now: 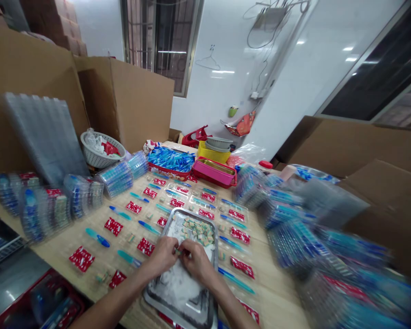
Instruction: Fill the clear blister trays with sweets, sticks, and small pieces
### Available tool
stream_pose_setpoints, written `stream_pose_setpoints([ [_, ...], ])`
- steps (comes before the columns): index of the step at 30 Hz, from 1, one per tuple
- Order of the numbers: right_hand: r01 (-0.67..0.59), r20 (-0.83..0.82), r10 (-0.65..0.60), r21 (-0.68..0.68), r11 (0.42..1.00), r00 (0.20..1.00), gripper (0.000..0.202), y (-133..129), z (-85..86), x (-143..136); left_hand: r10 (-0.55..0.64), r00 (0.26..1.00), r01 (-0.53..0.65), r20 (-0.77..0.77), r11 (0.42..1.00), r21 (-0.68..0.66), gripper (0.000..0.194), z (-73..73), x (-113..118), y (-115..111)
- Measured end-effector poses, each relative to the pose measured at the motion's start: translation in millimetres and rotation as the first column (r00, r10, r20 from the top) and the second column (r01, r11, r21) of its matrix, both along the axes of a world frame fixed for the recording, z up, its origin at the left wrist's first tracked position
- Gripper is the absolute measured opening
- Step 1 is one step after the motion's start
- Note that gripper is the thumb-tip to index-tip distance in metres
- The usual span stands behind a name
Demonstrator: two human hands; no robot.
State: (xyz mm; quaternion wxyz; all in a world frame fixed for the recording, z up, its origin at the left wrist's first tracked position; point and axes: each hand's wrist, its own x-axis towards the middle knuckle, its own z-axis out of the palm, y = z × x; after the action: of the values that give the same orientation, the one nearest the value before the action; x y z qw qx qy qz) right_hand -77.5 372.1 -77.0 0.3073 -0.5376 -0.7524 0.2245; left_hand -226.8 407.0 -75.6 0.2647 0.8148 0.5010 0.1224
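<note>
A metal tray (181,307) with white powder on its bottom stands in front of me. Several small green-and-tan square pieces (202,229) lie in its far half. Over the middle of the tray, my left hand (165,257) and my right hand (196,259) meet with fingers pinched together. A small greenish piece (177,251) shows between the fingertips, mostly hidden by them. Around the tray lie clear plastic packs, each with a blue pen-like tool (97,237) and a red patterned packet (81,259); some also hold small square pieces.
Stacks of filled clear packs stand at the left (43,214) and right (296,242), blurred. Farther back are a red basin of blue tools (173,160), a pink container (215,172) and a grey basket (101,157). Tall cardboard boxes (137,100) border the table.
</note>
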Motion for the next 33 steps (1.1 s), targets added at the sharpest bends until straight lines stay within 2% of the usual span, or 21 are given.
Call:
stream_pose_setpoints([
  [9,-0.032,0.039,0.033,-0.021,0.999,0.999,0.024,-4,12.9,0,0.004,0.999,-0.004,0.036,1.000,-0.002,0.015,2.4,1,-3],
  [13,-0.067,0.045,0.069,-0.042,0.997,0.997,0.024,-4,8.1,1,0.015,0.999,-0.015,0.034,1.000,-0.016,0.017,5.6,2,-4],
  [19,-0.045,0.040,0.046,-0.037,0.998,0.998,0.020,3,-2.7,5,0.057,0.998,-0.057,0.030,0.998,-0.013,0.020,9.6,4,-6],
  [24,-0.005,0.084,0.011,-0.070,0.998,0.996,0.020,9,-8.5,10,0.119,0.987,-0.114,0.111,0.992,-0.054,0.022,12.5,3,-7],
  [29,-0.023,0.126,0.037,-0.115,0.993,0.991,0.018,12,-14.8,15,0.124,0.984,-0.113,0.129,0.990,-0.088,0.025,9.2,4,-9],
  [33,0.001,0.070,0.007,-0.115,0.993,0.998,0.015,15,-8.9,22,0.211,0.961,-0.198,0.178,0.976,-0.088,0.025,4.3,6,-10],
])
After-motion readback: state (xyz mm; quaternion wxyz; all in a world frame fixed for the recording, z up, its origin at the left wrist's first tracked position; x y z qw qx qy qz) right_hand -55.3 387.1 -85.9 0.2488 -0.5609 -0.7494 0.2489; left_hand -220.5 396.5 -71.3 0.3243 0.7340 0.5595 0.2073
